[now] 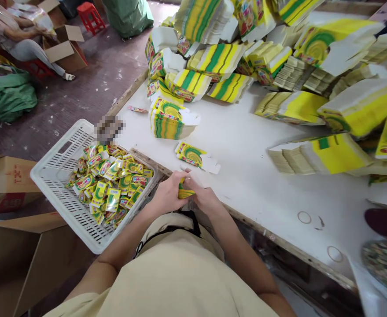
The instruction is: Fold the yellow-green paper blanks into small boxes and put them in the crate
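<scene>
Close in front of my body, at the table's near edge, both hands are closed around a small yellow and green carton. My left hand grips its left side. From the right, my right hand presses fingers against its top end; the fingers hide much of the carton. Just beyond them a flat printed carton lies on the white table with its white flaps spread out. Behind that stands a bundle of flattened cartons. To the left, a white plastic basket holds many small yellow-green packs.
Stacks of flattened cartons cover the table's far side and right. A small loose wrapper lies near its left edge. Rubber bands lie at right. Open cardboard boxes stand at lower left. Another person sits beyond.
</scene>
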Demonstrator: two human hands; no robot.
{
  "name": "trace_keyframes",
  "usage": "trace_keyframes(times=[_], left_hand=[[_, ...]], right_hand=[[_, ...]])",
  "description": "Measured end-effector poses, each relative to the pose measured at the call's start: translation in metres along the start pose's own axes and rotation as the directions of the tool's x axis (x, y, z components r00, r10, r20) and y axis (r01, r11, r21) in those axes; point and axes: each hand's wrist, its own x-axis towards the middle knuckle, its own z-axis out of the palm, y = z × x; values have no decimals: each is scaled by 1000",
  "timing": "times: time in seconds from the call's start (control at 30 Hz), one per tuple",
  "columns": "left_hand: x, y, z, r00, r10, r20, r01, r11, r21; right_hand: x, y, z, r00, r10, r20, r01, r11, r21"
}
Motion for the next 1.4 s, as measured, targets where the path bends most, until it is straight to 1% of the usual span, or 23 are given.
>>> trace_keyframes(times=[0.07, 0.13, 0.2, 0.27, 0.3, 0.33, 0.37, 0.4, 0.43, 0.47, 0.5, 0.53, 0.57, 0.6, 0.67, 0.77, 0.83, 0.9, 1.0, 1.1, 1.2, 1.33, 1.4], left_hand=[[1, -2, -1, 999, -40, -6, 40, 999, 12], [3, -5, -2, 997, -79, 20, 79, 997, -11], [5, -9, -1, 995, -89, 55, 92, 994, -54], [7, -14, 1, 997, -72, 35, 75, 992, -106], [8, -16, 3, 998, -66, -11, 64, 990, -125], [8, -17, 5, 994, -74, -83, 63, 989, -133], [8, -18, 7, 980, -105, -171, 83, 988, -132], [8, -18, 8, 955, -157, -252, 128, 983, -128], [7, -18, 9, 923, -222, -315, 189, 973, -133], [7, -17, 9, 890, -295, -346, 254, 954, -160], [6, -16, 9, 864, -371, -341, 310, 925, -221], [6, -15, 8, 847, -437, -302, 348, 886, -307], [5, -14, 7, 835, -488, -255, 366, 838, -405], [5, -13, 5, 823, -523, -219, 365, 785, -501], [6, -11, 1, 795, -571, -205, 327, 688, -648], [9, -6, -5, 757, -613, -226, 264, 602, -753], [11, -3, -8, 743, -633, -217, 259, 571, -779], [12, -1, -11, 726, -651, -222, 255, 555, -792], [13, -1, -14, 723, -653, -226, 225, 531, -817], [12, 0, -13, 733, -656, -179, 261, 515, -817], [11, 1, -11, 725, -669, -165, 274, 499, -822], [12, -2, -10, 695, -691, -200, 238, 484, -842], [12, -5, -10, 701, -684, -201, 220, 476, -851]], right_hand=[[-1, -1, 2, 999, -38, 15, 39, 998, -54], [-5, -5, 2, 989, -139, 53, 146, 970, -194], [-10, -10, 2, 965, -232, 123, 261, 887, -380], [-14, -12, 3, 933, -300, 198, 359, 772, -524], [-15, -13, 2, 917, -332, 220, 397, 725, -563], [-14, -12, 2, 903, -365, 227, 426, 692, -583], [-13, -11, 0, 893, -399, 209, 441, 676, -591], [-11, -9, -2, 886, -434, 162, 439, 674, -594], [-9, -8, -5, 879, -468, 88, 423, 683, -595], [-6, -6, -8, 869, -495, 6, 401, 696, -596], [-4, -5, -11, 855, -515, -60, 382, 705, -597], [-2, -4, -13, 844, -528, -93, 374, 705, -603], [0, -4, -15, 840, -536, -87, 379, 694, -613], [1, -3, -17, 842, -537, -50, 392, 673, -627], [1, -2, -18, 852, -521, 48, 419, 625, -659], [-1, -1, -21, 851, -513, 111, 440, 582, -684], [-2, -3, -26, 827, -543, 144, 485, 559, -673], [0, -4, -33, 791, -577, 205, 553, 528, -645], [5, -1, -42, 738, -595, 320, 642, 472, -604], [8, 6, -42, 710, -658, 253, 616, 406, -675], [8, 10, -39, 673, -708, 214, 595, 346, -725], [12, 7, -40, 618, -727, 298, 654, 265, -709], [15, 4, -44, 594, -722, 355, 691, 232, -685]])
